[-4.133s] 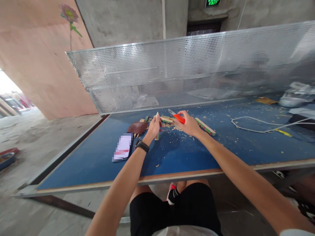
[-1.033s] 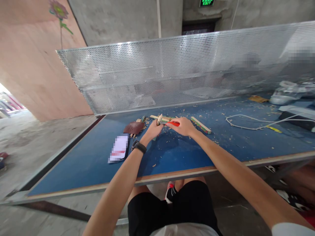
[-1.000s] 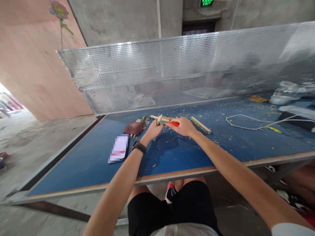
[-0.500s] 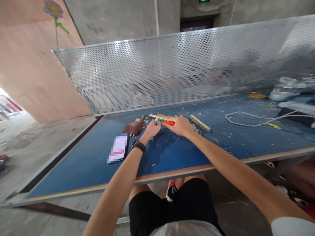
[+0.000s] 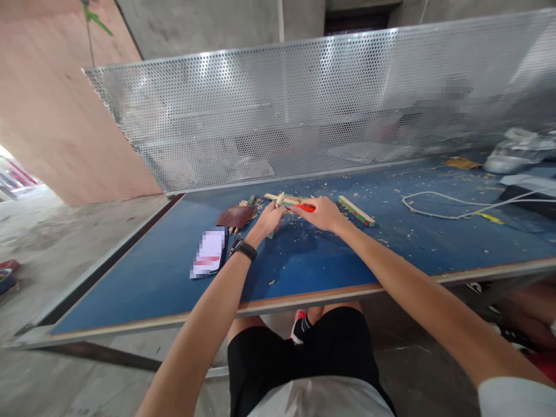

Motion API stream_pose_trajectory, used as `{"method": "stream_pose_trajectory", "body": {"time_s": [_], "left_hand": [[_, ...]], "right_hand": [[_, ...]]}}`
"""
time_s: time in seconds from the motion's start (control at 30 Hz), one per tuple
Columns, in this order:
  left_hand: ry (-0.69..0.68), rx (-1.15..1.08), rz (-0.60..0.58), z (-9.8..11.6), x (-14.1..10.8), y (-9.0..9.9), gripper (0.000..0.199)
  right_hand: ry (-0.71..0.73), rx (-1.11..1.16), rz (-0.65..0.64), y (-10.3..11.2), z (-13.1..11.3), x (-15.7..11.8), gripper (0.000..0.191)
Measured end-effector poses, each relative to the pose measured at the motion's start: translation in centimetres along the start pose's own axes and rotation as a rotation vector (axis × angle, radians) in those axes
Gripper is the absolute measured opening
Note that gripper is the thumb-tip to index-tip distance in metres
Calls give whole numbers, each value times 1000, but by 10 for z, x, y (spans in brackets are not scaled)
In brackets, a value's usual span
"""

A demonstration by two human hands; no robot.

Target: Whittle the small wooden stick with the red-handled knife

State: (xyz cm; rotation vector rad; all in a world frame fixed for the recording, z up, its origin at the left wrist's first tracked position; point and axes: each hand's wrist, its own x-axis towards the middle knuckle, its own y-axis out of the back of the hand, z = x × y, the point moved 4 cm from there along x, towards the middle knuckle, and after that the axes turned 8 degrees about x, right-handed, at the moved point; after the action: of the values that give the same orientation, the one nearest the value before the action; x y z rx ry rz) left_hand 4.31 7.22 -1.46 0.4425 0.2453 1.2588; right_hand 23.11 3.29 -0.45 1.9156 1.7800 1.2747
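Note:
My left hand (image 5: 270, 218) is closed around a small pale wooden piece (image 5: 280, 200), whose rounded end sticks up past the fingers. In my right hand (image 5: 324, 213) is a carving knife (image 5: 307, 208) with an orange-red handle. Its blade end points left, close to my left hand, and most of the blade is hidden. Behind the hands lies a pale wooden strip (image 5: 271, 197). To the right of my right hand rests a wooden strip with green and red sides (image 5: 356, 211). Wood shavings are scattered around both hands.
A phone (image 5: 209, 252) and a brown leather-like piece (image 5: 236, 216), with sticks beneath it, lie left of my left hand on the blue table (image 5: 143, 278). A perforated metal screen (image 5: 260, 116) stands along the back. A white cable (image 5: 430, 215) and plastic bag (image 5: 516, 150) lie right.
The small wooden piece now stands up visibly out of my left hand, and the knife has drawn slightly right of it. The whole view has shifted a little downward.

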Motion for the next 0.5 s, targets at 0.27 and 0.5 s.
{"method": "stream_pose_trajectory", "body": {"time_s": [0.27, 0.5], "left_hand": [[61, -139, -75, 8, -9, -3, 15], [41, -81, -84, -7, 0, -3, 30]], "right_hand": [[26, 49, -41, 2, 3, 0, 61], [24, 35, -12, 3, 4, 0, 60]]}}
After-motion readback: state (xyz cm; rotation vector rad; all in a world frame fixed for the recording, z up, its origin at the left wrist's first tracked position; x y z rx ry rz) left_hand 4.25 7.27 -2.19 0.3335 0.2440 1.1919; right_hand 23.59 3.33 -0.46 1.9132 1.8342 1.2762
